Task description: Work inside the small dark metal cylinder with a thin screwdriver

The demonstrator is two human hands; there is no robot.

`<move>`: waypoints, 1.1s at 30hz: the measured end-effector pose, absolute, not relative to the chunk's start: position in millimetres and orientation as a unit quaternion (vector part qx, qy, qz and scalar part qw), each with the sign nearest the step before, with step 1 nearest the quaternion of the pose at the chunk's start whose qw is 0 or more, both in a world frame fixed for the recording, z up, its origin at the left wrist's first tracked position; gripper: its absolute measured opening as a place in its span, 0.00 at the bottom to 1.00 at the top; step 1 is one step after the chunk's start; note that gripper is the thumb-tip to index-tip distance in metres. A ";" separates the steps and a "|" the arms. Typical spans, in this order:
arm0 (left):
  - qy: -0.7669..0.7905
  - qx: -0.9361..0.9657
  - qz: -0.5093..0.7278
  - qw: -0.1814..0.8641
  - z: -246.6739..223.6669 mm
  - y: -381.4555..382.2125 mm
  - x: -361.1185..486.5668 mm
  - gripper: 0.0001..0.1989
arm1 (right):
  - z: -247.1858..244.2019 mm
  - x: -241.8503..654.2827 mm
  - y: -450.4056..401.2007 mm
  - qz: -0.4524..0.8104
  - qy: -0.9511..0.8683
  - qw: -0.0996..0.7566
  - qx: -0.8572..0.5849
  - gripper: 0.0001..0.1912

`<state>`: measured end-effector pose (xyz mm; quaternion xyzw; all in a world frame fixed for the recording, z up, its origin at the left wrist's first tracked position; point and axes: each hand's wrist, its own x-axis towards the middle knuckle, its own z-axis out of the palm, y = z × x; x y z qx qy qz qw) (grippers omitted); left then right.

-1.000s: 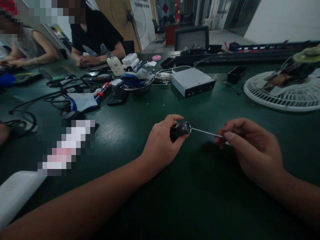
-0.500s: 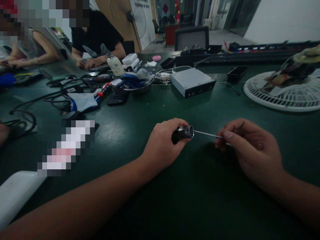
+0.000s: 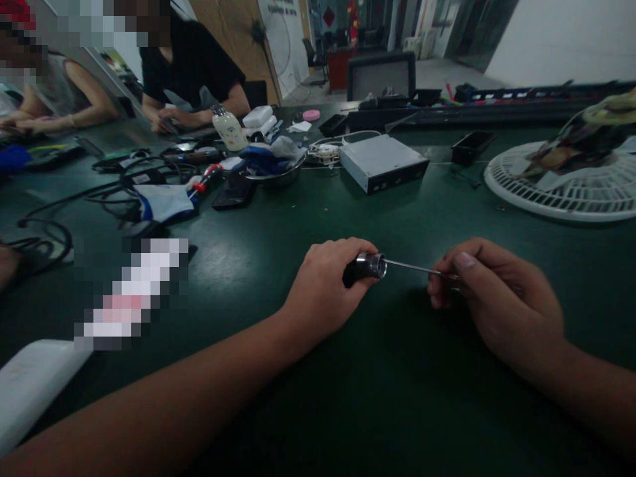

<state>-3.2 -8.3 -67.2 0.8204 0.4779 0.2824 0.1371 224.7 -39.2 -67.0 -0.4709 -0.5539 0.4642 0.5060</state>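
Over the near part of the surface (image 3: 271,228), the left hand (image 3: 320,281) has its fingers clamped around a dark cylinder (image 3: 371,265), open end facing right. The right hand (image 3: 511,298) has its fingers pinched on a thin metal rod (image 3: 412,266), left tip at that end. The cylinder looks rigid, perhaps slippery, best gripped around its side; the rod seems light, stiff, best held rightward.

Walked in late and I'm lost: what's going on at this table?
Someone's left hand grips a dark cylinder, its open end toward the right hand, whose fingers hold a thin metal rod. The rod's tip is at the cylinder's rim; I can't tell whether it is inside. A silver box lies beyond.
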 end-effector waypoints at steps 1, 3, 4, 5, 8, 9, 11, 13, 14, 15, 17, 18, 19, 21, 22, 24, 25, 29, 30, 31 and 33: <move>0.478 0.821 0.281 0.136 -67.1 -8.3 -3.3 0.12 | -66.5 224.8 -39.7 0.473 -0.559 0.500 -0.463 0.14; 0.478 0.822 0.279 0.133 -66.7 -8.5 -3.4 0.12 | -65.6 225.1 -40.8 0.481 -0.563 0.493 -0.457 0.15; 0.478 0.823 0.277 0.133 -66.3 -8.6 -3.5 0.12 | -65.5 225.1 -41.2 0.480 -0.561 0.494 -0.460 0.16; 0.477 0.823 0.276 0.133 -66.0 -8.7 -3.6 0.12 | -65.5 225.0 -41.4 0.474 -0.556 0.497 -0.468 0.16; 0.477 0.823 0.276 0.134 -65.1 -9.1 -3.4 0.12 | -65.6 224.2 -41.3 0.447 -0.546 0.510 -0.491 0.16; 0.478 0.823 0.277 0.135 -65.2 -9.1 -3.3 0.12 | -65.5 223.9 -41.1 0.442 -0.549 0.510 -0.493 0.16; 0.479 0.821 0.280 0.136 -66.0 -8.9 -3.1 0.12 | -64.7 223.7 -40.9 0.442 -0.563 0.505 -0.483 0.15; 0.479 0.820 0.282 0.137 -67.1 -8.8 -3.2 0.12 | -63.6 224.0 -40.9 0.457 -0.581 0.489 -0.463 0.16; 0.478 0.820 0.283 0.138 -67.5 -8.8 -3.4 0.12 | -63.1 224.2 -41.0 0.464 -0.587 0.481 -0.457 0.16; 0.477 0.820 0.282 0.139 -67.6 -9.0 -3.7 0.12 | -62.7 224.1 -41.3 0.468 -0.590 0.475 -0.455 0.17; 0.476 0.823 0.277 0.140 -67.1 -9.5 -4.3 0.12 | -61.9 223.5 -42.0 0.461 -0.585 0.474 -0.470 0.18; 0.475 0.824 0.275 0.140 -66.5 -9.8 -4.5 0.12 | -61.5 222.9 -42.4 0.450 -0.580 0.479 -0.481 0.19; 0.475 0.825 0.271 0.140 -65.7 -10.0 -4.7 0.12 | -60.9 222.3 -42.9 0.436 -0.574 0.487 -0.493 0.19; 0.474 0.827 0.268 0.140 -64.2 -10.4 -4.8 0.12 | -59.3 221.4 -43.7 0.416 -0.572 0.495 -0.504 0.18; 0.473 0.827 0.268 0.140 -63.7 -10.5 -4.8 0.12 | -58.5 221.2 -43.9 0.415 -0.577 0.493 -0.502 0.17; 0.473 0.827 0.271 0.138 -63.1 -10.6 -4.7 0.12 | -57.6 221.8 -44.2 0.432 -0.593 0.480 -0.481 0.17; 0.473 0.827 0.272 0.137 -63.0 -10.7 -4.7 0.12 | -57.7 222.3 -44.2 0.444 -0.600 0.473 -0.467 0.17; 0.471 0.830 0.266 0.136 -63.3 -11.3 -5.0 0.12 | -60.7 223.0 -44.6 0.450 -0.591 0.480 -0.466 0.20; 0.470 0.831 0.264 0.137 -63.4 -11.4 -5.1 0.13 | -61.3 222.6 -44.8 0.438 -0.585 0.487 -0.478 0.20; 0.470 0.831 0.262 0.139 -63.4 -11.4 -5.3 0.13 | -61.4 222.1 -45.0 0.425 -0.580 0.494 -0.490 0.19; 0.470 0.831 0.262 0.142 -63.6 -11.1 -5.5 0.13 | -60.2 221.3 -45.2 0.409 -0.584 0.495 -0.497 0.18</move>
